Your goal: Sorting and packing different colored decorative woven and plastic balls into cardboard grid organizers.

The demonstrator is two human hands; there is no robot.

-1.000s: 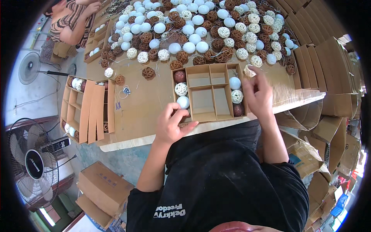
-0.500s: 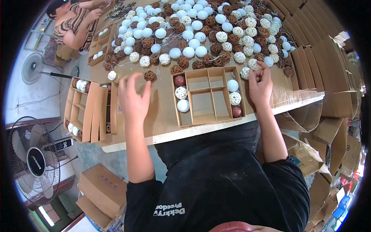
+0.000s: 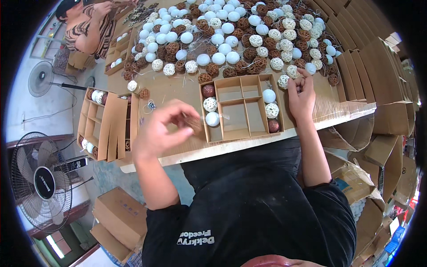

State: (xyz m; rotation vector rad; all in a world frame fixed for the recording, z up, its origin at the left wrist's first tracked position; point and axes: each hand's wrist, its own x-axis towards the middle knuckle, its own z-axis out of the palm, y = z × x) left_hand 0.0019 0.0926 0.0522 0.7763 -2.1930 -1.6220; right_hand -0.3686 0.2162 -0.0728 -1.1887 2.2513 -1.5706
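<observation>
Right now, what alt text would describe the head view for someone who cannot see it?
A left hand holds a brown woven ball beside a divided cardboard box with balls in both outer columns. The right hand is by a white woven ball near the box's far right corner; a pile of white and brown balls lies beyond.

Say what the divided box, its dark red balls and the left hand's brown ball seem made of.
Divided box: matte cardboard, by its plain tan walls. Dark red balls: apparently glitter-coated, by their speckled shine; core hidden. Brown ball in the left hand: possibly dull woven fibre, by its brown colour, though blurred.
</observation>
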